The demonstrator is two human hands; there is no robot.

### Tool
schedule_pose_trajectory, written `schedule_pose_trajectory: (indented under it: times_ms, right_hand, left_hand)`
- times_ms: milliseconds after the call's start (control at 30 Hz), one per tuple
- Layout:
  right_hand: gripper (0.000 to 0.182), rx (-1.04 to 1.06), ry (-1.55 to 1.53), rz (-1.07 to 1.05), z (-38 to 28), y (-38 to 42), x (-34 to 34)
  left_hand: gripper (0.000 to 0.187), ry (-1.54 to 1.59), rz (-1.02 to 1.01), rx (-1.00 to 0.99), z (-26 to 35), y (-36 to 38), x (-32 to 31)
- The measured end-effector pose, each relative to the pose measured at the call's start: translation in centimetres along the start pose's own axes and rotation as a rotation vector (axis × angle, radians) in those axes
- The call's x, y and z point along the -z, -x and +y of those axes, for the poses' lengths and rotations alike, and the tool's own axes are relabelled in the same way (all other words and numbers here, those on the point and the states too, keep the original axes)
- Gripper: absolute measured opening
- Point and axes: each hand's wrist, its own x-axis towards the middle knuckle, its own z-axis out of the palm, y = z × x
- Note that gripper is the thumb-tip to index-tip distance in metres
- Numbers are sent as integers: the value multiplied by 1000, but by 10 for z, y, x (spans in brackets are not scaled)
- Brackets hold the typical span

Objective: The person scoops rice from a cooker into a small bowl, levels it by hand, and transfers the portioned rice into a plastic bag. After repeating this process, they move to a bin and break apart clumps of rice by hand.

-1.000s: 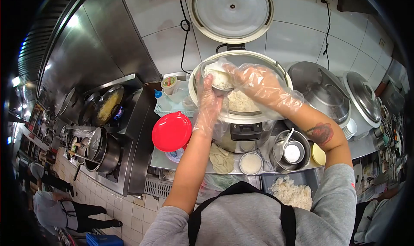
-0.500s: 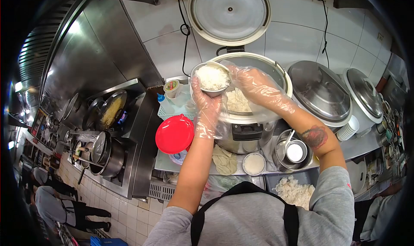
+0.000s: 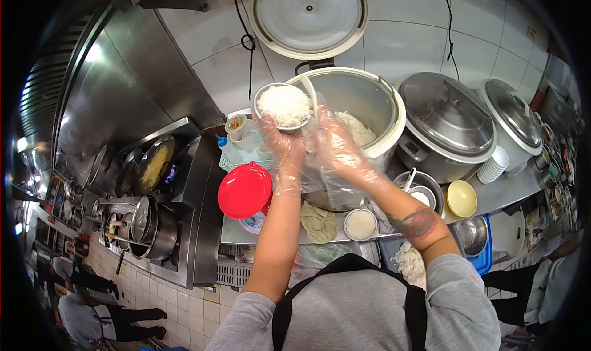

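Observation:
A bowl heaped with white rice (image 3: 284,105) rests in my left hand (image 3: 285,143), which wears a clear plastic glove and has its fingers curled round the bowl's underside. My right hand (image 3: 335,140), gloved too, is closed on a pale paddle (image 3: 309,94) whose blade stands up against the bowl's right side. Behind and below both hands is the large open cooker (image 3: 394,129) with rice (image 3: 358,129) inside. Its round lid (image 3: 309,15) is raised against the tiled wall.
Left of the cooker are a red plate (image 3: 245,190) and a teal basket (image 3: 231,161). To the right stand lidded cookers (image 3: 448,112), stacked white bowls (image 3: 494,165) and a yellow bowl (image 3: 462,198). A pan (image 3: 157,164) sits over a flame at far left. Other people stand on both sides.
The view has shifted. My right hand has moved down and left, beside the bowl, and the paddle now shows upright. The yellow bowl and a blue tray have come into sight.

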Motion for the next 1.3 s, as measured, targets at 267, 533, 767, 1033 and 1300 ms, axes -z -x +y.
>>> schedule_pose_trajectory:
  times_ms: [267, 533, 767, 1033, 1300]
  right_hand:
    - [26, 164, -137, 209, 6, 15, 8]
    - [39, -81, 245, 475, -4, 174, 126]
    - [59, -266, 414, 133, 0, 289, 122]
    - [57, -450, 279, 114, 2, 384, 151]
    - [46, -438, 196, -58, 11, 418, 219]
  left_hand:
    - [66, -18, -72, 96, 7, 10, -15]
    - [76, 260, -153, 790, 20, 119, -71]
    - [79, 235, -324, 1186, -3, 239, -71]
    - [88, 118, -550, 1326, -14, 334, -102]
    - [97, 33, -570, 1256, -37, 383, -104]
